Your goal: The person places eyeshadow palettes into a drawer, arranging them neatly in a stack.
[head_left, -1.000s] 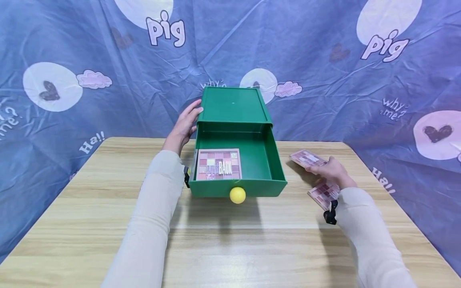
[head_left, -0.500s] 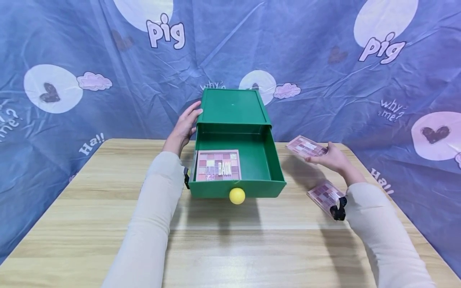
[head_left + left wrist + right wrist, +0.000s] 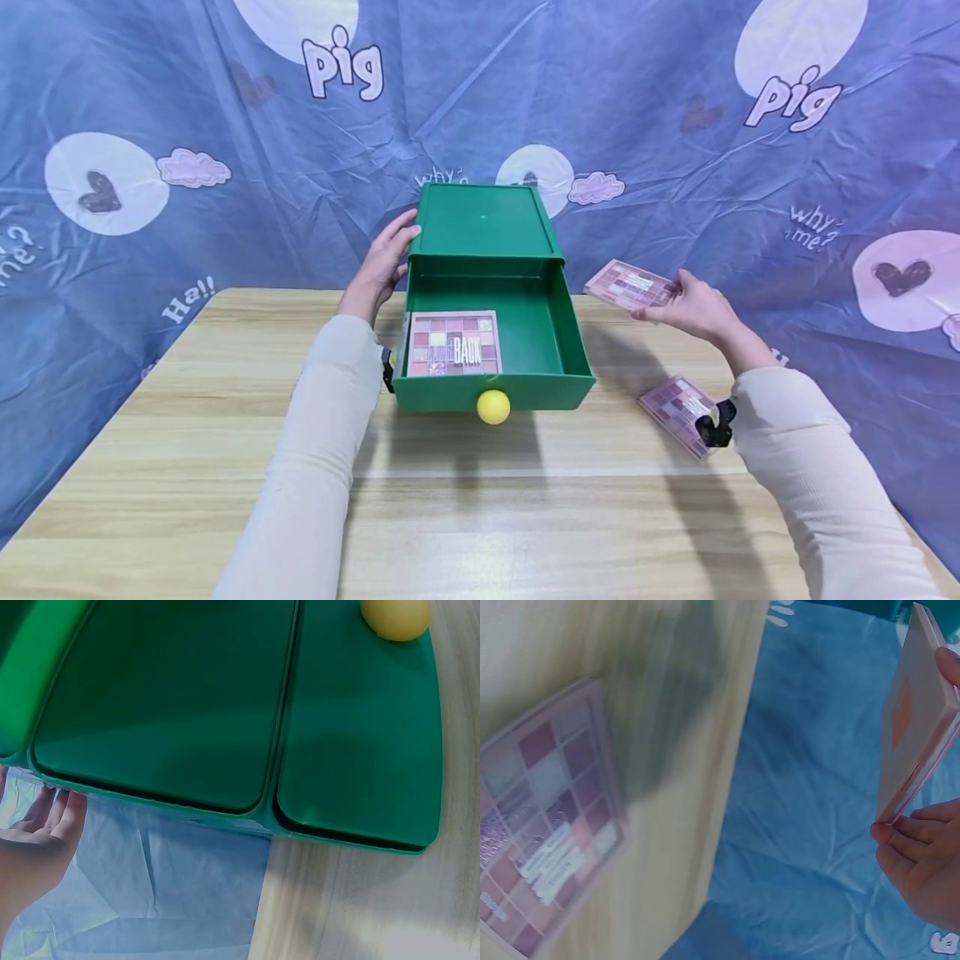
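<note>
A green drawer box (image 3: 483,221) stands mid-table, its drawer (image 3: 525,325) pulled out, with a yellow ball knob (image 3: 493,407) on the front. My left hand (image 3: 384,262) touches the box's left side near the back, fingers extended; the left wrist view shows its fingertips at the box's edge. In the drawer's left half lies a pink eyeshadow palette (image 3: 454,343), marked BACK. My right hand (image 3: 693,307) pinches a second palette (image 3: 630,284) by its right end, tilted and raised above the table. A third palette (image 3: 544,817) lies on the table below my right wrist.
The wooden table (image 3: 225,467) extends around the box. Behind it hangs a blue printed curtain (image 3: 300,183). The drawer's side walls and front stand up around the palette inside.
My right hand has lifted the second palette off the table and moved it up, away from the third palette and slightly toward the box. The left hand has stayed at the box's side.
</note>
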A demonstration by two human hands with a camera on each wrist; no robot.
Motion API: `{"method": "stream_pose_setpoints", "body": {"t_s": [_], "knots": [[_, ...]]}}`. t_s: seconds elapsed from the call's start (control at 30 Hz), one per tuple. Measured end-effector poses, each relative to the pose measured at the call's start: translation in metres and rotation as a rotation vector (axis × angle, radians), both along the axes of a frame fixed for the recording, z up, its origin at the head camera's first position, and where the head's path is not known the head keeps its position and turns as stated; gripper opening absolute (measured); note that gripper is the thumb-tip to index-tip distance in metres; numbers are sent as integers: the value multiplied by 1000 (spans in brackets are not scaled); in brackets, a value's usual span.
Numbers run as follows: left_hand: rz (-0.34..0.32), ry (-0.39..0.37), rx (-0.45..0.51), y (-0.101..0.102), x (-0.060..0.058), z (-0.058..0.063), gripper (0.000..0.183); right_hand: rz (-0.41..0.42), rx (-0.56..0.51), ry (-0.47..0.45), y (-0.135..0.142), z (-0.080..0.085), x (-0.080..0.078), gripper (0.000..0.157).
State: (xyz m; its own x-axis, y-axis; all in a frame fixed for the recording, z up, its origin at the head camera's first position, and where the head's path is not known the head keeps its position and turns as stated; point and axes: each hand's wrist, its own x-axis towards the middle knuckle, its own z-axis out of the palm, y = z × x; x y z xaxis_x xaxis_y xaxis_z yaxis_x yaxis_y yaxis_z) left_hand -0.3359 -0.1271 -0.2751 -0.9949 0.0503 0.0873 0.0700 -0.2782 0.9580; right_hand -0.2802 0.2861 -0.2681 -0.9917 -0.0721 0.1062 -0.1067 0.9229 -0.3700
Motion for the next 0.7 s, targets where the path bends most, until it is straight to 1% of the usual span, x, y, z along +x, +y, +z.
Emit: {"method": "stream_pose_setpoints", "body": {"t_s": [0.07,0.17,0.23,0.33,0.47,0.6,0.7], "knots": [[-2,1,-3,0,0,0,48,7,12,10,-2,5,1,95],[-2,1,-6,0,1,0,48,15,15,23,-6,12,2,94],[-2,0,-5,-1,1,0,48,21,21,32,-8,17,5,97],[-1,-3,-3,-1,0,0,48,29,25,60,-11,24,8,89],[2,-4,-7,-1,0,0,48,41,32,103,-15,33,13,74],[2,-5,-9,0,-1,0,48,54,26,126,-20,41,18,70],[3,-3,-11,1,-1,-1,48,60,29,140,-24,46,22,71]]}}
